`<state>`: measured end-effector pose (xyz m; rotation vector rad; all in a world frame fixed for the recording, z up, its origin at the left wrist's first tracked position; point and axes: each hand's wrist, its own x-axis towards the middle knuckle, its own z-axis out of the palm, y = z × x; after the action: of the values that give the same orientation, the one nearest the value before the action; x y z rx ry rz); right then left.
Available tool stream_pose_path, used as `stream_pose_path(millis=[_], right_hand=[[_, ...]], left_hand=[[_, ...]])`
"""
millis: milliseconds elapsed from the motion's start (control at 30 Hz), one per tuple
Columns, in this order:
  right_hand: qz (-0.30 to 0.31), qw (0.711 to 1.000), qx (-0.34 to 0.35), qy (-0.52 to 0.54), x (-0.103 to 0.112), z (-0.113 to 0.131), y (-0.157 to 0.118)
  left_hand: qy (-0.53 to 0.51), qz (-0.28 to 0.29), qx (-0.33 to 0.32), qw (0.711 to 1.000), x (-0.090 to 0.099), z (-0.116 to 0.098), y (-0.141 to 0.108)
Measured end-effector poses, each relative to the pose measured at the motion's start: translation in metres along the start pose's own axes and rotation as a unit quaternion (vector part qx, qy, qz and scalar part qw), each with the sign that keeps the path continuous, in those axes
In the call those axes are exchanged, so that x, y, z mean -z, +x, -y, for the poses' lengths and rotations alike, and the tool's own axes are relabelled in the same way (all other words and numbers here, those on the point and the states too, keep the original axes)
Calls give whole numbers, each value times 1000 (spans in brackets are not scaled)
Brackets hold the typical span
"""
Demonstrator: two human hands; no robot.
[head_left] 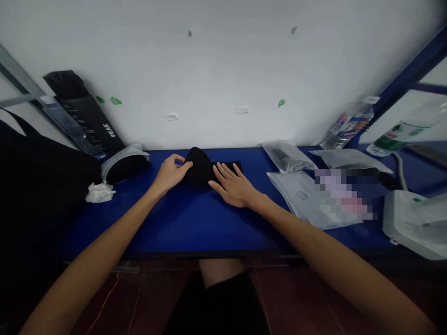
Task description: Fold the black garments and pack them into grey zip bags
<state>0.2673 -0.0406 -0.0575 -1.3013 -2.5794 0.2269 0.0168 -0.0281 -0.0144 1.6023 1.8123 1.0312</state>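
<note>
A piece of black cloth (197, 168) lies near the back of the blue table (195, 228), its left part raised into a fold. My left hand (172, 173) pinches the left edge of this cloth between thumb and fingers. Spread flat, my right hand (233, 185) rests on the cloth's right part, fingers apart and pointing up and left. The cloth's exact shape is hard to make out in the dark colour.
Crumpled white tissue (100, 192) and a bag with a black item (127, 168) lie left. A black PEAK package (87, 116) leans behind. Right are frosted bags (302, 197), bottles (349, 123) and a white device (415, 223).
</note>
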Motion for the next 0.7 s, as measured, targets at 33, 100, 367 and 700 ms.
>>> stream_pose_path(millis=[33, 100, 367, 700], right_hand=[[-7, 1000, -5, 6, 0, 2, 0], [-26, 1000, -13, 13, 0, 5, 1], [-2, 999, -9, -39, -1, 15, 0], [-32, 998, 47, 26, -7, 2, 3]], left_hand=[[-6, 2, 1, 1000, -1, -1, -1], [-11, 10, 0, 1000, -3, -3, -5], [-19, 12, -109, 994, -20, -8, -26], [-99, 50, -273, 956, -36, 1, -33]])
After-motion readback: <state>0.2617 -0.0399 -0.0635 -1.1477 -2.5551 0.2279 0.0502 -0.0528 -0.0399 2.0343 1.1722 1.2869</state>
